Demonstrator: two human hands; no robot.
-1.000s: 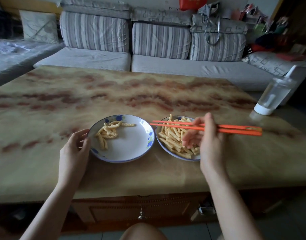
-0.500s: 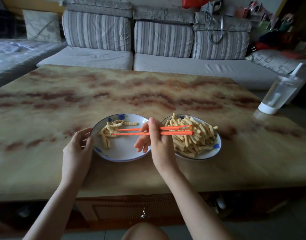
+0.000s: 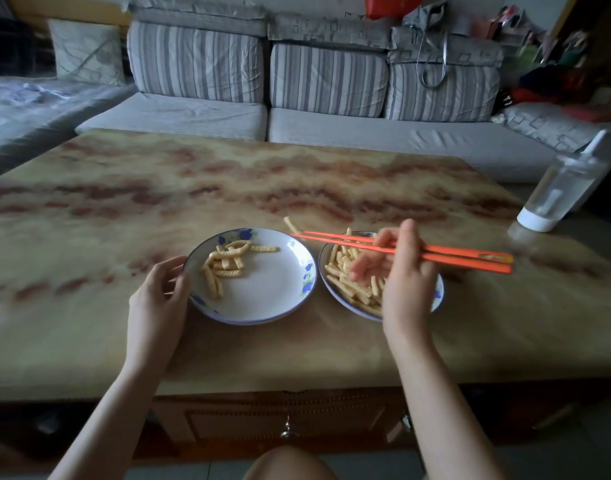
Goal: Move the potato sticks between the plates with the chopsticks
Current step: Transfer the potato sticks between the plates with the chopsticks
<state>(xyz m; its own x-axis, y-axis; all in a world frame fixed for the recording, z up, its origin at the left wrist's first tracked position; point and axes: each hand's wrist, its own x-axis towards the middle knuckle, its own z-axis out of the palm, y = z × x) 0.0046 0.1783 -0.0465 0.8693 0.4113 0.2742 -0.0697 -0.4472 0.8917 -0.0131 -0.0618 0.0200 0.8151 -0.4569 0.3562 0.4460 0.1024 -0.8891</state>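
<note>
left hand [image 3: 158,299]: I see it at the 9 o'clock edge of the left plate. The thumb and curled fingers hold the rim.
left plate [image 3: 272,292]: white with blue flowers, near the table's front edge. It sits just beside the right plate, and I can't tell if the rims touch.
small pile [image 3: 224,266]: a handful of ridged potato sticks in the plate's 10 o'clock part, lying criss-cross. One stick points out toward 3 o'clock, and the rest of the dish is bare.
single stick [image 3: 290,226]: at the chopstick tips above the left plate's 1 o'clock rim. Its long axis runs roughly 11 to 5. The lower end meets the tips and looks pinched, though it is blurred.
chopsticks [image 3: 456,256]: orange pair with the long axis close to 9–3. Tips point to 9 o'clock and back ends sit a little lower toward 3–4. The tips are nearly together, and the pair crosses over the right plate.
right plate [image 3: 323,271]: same pattern, partly hidden by my hand.
big pile [image 3: 345,282]: potato sticks heaped across the right plate, pointing mixed ways.
right hand [image 3: 404,282]: over the right plate. Thumb and forefinger clamp the chopsticks about mid-length, and the other fingers hang loose and spread below.
bottle [image 3: 556,195]: clear with a white base, tilted in this lens, at the table's 2 o'clock corner, well apart from the plates.
table [image 3: 124,202]: marbled top.
sofa [image 3: 331,133]: striped cushions at 12 o'clock behind the table.
</note>
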